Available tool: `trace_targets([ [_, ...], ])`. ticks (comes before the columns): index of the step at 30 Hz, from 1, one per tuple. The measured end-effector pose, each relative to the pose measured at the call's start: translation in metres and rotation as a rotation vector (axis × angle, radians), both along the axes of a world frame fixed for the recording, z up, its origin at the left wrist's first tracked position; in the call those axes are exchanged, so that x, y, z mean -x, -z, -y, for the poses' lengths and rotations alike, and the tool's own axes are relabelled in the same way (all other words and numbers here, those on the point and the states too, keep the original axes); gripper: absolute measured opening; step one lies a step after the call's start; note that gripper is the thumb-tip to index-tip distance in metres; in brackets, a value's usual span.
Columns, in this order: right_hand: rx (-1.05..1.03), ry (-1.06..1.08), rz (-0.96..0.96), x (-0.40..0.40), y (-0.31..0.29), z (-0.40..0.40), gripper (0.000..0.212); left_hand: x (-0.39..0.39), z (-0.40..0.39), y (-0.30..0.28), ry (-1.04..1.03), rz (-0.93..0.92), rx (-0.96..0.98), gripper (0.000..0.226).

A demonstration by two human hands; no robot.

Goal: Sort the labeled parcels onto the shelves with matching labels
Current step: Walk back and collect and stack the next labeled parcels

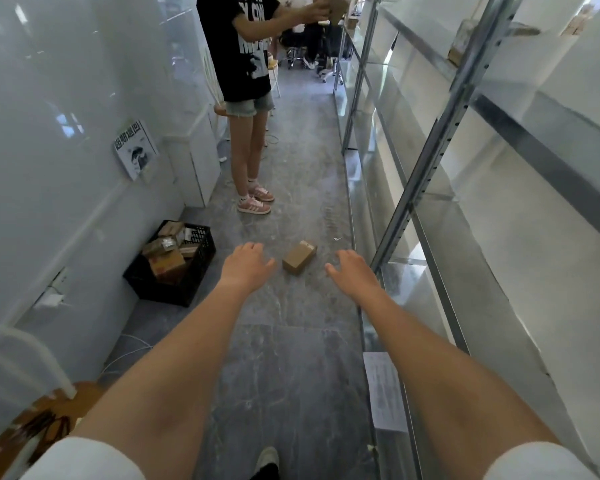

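Note:
A small brown cardboard parcel (299, 257) lies on the grey floor in the aisle. My left hand (246, 263) hovers just to its left, fingers spread and holding nothing. My right hand (353, 268) is stretched out just to its right, also open and apart from the box. A black plastic crate (187, 277) by the left wall holds several more brown parcels (168, 259). Metal shelving (440, 157) runs along the right side, with a paper label (385, 391) on a low shelf edge.
A person in a black T-shirt (248, 60) stands ahead on the left, holding a parcel (336, 8) up near the shelves. A white wall with a poster (136, 148) lines the left. A wooden stool (32, 427) is at the bottom left.

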State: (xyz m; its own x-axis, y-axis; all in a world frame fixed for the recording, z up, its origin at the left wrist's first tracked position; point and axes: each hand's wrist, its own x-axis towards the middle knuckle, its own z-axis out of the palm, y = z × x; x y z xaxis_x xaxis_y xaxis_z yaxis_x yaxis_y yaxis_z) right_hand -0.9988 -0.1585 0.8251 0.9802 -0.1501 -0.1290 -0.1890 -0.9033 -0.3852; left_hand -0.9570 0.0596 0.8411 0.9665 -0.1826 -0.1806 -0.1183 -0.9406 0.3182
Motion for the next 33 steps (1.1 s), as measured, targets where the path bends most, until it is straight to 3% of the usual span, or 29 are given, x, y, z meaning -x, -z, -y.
trace_targets([
  [14, -0.036, 0.060, -0.049, -0.151, 0.002, 0.025, 0.052, -0.169, 0.019, -0.001, 0.062, 0.023, -0.006, 0.050],
  [33, -0.052, 0.022, -0.129, -0.310, 0.038, 0.087, 0.050, -0.314, 0.078, 0.035, -0.013, -0.067, -0.001, 0.050],
])
